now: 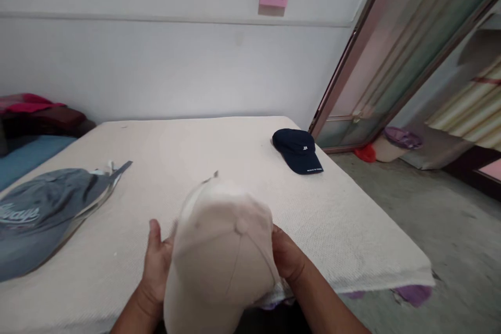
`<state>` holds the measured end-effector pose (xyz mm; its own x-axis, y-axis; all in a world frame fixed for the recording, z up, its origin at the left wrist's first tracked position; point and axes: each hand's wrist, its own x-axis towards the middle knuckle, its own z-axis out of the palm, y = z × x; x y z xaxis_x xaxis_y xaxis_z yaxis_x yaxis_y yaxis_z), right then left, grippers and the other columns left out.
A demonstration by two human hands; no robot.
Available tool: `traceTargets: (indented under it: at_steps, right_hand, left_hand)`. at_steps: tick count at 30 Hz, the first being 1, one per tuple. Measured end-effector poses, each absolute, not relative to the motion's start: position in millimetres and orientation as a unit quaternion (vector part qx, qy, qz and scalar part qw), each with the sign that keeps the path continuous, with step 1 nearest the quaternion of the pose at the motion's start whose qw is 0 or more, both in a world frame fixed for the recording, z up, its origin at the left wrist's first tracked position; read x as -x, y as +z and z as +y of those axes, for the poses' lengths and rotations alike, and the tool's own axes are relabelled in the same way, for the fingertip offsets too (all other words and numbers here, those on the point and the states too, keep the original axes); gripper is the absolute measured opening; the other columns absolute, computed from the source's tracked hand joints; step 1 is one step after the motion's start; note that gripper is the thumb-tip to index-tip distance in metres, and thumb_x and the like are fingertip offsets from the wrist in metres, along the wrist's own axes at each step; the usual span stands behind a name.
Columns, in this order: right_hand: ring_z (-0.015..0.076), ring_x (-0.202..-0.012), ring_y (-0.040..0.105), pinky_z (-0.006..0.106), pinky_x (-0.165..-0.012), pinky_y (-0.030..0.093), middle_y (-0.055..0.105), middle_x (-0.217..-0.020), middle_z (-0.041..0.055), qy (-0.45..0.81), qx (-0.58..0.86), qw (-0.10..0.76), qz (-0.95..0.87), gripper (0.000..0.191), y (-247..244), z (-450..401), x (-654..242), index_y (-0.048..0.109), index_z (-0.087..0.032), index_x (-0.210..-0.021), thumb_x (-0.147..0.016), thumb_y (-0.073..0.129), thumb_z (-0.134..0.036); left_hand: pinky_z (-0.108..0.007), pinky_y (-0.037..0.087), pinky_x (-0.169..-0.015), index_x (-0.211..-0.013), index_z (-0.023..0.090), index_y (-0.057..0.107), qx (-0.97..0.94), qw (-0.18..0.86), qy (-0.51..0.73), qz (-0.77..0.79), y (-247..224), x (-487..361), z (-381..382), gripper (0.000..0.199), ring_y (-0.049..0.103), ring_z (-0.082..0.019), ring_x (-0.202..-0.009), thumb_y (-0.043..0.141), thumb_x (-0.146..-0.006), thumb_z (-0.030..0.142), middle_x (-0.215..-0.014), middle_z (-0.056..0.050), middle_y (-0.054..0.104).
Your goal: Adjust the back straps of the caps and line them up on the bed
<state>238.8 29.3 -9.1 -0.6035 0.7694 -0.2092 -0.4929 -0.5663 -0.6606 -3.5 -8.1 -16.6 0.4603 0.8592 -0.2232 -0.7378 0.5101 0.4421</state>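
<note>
One beige cap (pixel 223 250): nine-o'clock left hand (pixel 158 263) has thumb and fingers spread, three-o'clock right hand (pixel 287 255) pinches cap edge.

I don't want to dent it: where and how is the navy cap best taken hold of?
Probably by the brim, from the near side. The navy cap sits crown up on the white cover, its brim jutting toward the camera and to the right: a thin edge to pinch, which should spare the rounded crown.
</note>
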Motion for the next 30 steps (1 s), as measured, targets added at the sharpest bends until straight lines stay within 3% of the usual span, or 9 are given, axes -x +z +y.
traceTargets:
  at_steps: [4,6,9,13,21,25,28,30]
  right_hand:
    - [0.0179,-0.077,0.063,0.034,-0.081,0.047,0.069,-0.086,0.0071,0.865,0.258,0.274,-0.331,0.041,-18.2,23.6,-242.4,0.07,-0.014,-0.091,-0.051,0.08,-0.014]
    - [0.0157,-0.076,0.062,0.031,-0.081,0.047,0.069,-0.085,0.007,0.869,0.246,0.217,-0.37,0.036,-20.7,22.9,-244.8,0.07,-0.012,-0.088,-0.053,0.079,-0.014]
    - [0.0135,-0.072,0.061,0.028,-0.076,0.047,0.068,-0.083,0.0059,0.865,0.24,0.178,-0.402,0.033,-22.8,23.1,-245.6,0.07,-0.01,-0.087,-0.056,0.079,-0.02]
    - [0.014,-0.072,0.061,0.028,-0.073,0.047,0.067,-0.086,0.0067,0.871,0.253,0.193,-0.373,0.04,-21.7,24.8,-238.9,0.069,-0.012,-0.095,-0.06,0.077,-0.028]
    - [0.0122,-0.068,0.057,0.025,-0.067,0.043,0.063,-0.077,0.0027,0.847,0.267,0.248,-0.388,0.022,-20.9,34.4,-220.9,0.067,-0.014,-0.084,-0.068,0.071,-0.028]
    - [0.0125,-0.066,0.057,0.027,-0.068,0.042,0.061,-0.071,0.0035,0.829,0.271,0.3,-0.387,0.016,-20.9,38.3,-218.7,0.063,-0.012,-0.08,-0.075,0.065,-0.028]
    - [0.0103,-0.056,0.053,0.025,-0.058,0.039,0.058,-0.064,0.0009,0.814,0.284,0.355,-0.362,0.014,-19.2,43.5,-219.8,0.06,-0.013,-0.083,-0.078,0.061,-0.027]
    - [0.0057,-0.045,0.042,0.02,-0.047,0.031,0.052,-0.059,-0.0028,0.808,0.293,0.378,-0.344,0.016,-18.3,47.2,-221.0,0.058,-0.014,-0.086,-0.08,0.059,-0.029]
  left_hand:
    - [-0.042,0.046,-0.093,-0.087,0.021,0.075,-0.231,0.824,0.481,0.191,-7.7,21.6,-9.4,0.016,0.067,-0.03,-0.095,0.066,-0.075,0.026,-0.082,-0.006,0.076]
    - [-0.038,0.049,-0.087,-0.088,0.022,0.075,-0.241,0.812,0.482,0.223,-6.9,23.9,-14.5,0.02,0.069,-0.028,-0.087,0.07,-0.069,0.016,-0.075,-0.004,0.075]
    - [-0.036,0.053,-0.074,-0.094,0.018,0.073,-0.242,0.812,0.45,0.282,-8.6,21.0,-23.2,0.028,0.069,-0.028,-0.08,0.073,-0.066,0.016,-0.078,-0.008,0.074]
    - [-0.032,0.052,-0.065,-0.095,0.016,0.07,-0.258,0.815,0.397,0.334,-12.5,17.4,-26.8,0.028,0.068,-0.023,-0.07,0.074,-0.067,0.019,-0.078,-0.009,0.072]
    - [-0.026,0.047,-0.066,-0.093,0.014,0.068,-0.321,0.801,0.305,0.403,-5.4,12.2,-20.6,0.024,0.063,-0.016,-0.069,0.071,-0.073,0.025,-0.082,-0.006,0.07]
    - [-0.028,0.046,-0.072,-0.093,0.015,0.069,-0.351,0.762,0.298,0.456,-3.3,7.5,-19.0,0.025,0.063,-0.018,-0.077,0.064,-0.079,0.034,-0.089,-0.008,0.071]
    - [-0.03,0.045,-0.08,-0.094,0.016,0.069,-0.372,0.732,0.3,0.485,-5.7,6.0,-17.4,0.026,0.062,-0.02,-0.087,0.065,-0.078,0.035,-0.095,-0.008,0.07]
    - [-0.031,0.044,-0.082,-0.095,0.017,0.07,-0.371,0.73,0.304,0.486,-8.5,4.8,-15.9,0.026,0.062,-0.021,-0.089,0.067,-0.076,0.033,-0.096,-0.008,0.07]
